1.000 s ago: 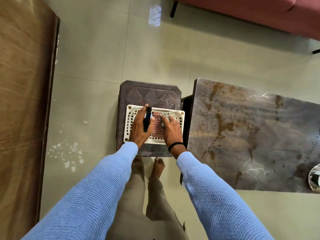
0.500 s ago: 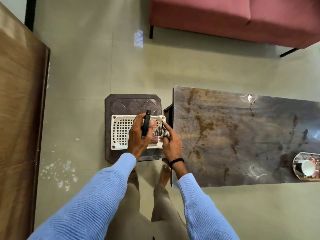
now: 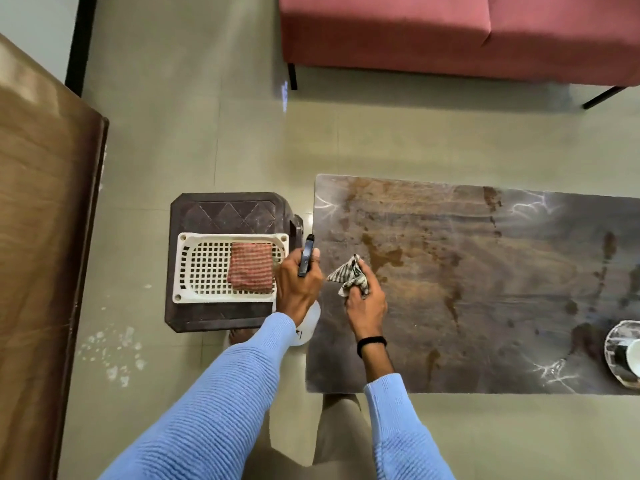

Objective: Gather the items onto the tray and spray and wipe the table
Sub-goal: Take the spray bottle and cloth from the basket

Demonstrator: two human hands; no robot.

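My left hand (image 3: pixel 298 289) grips a spray bottle (image 3: pixel 306 256) with a black nozzle and a white body, held between the stool and the table's left edge. My right hand (image 3: pixel 365 301) holds a crumpled striped grey-and-white cloth (image 3: pixel 349 277) above the left end of the dark, brown-stained table (image 3: pixel 467 271). A white perforated tray (image 3: pixel 204 268) lies on a dark brown plastic stool (image 3: pixel 225 209) left of the table. A folded red checked cloth (image 3: pixel 250 266) rests in the tray's right half.
A plate with a white cup (image 3: pixel 625 355) sits at the table's right edge, partly cut off. A red sofa (image 3: pixel 450 32) stands beyond the table. A brown wooden surface (image 3: pixel 41 237) fills the left side. Tiled floor lies between.
Both hands lifted out of the tray and moved right toward the table, the left carrying the spray bottle, the right carrying the striped cloth. The red cloth stays in the tray.
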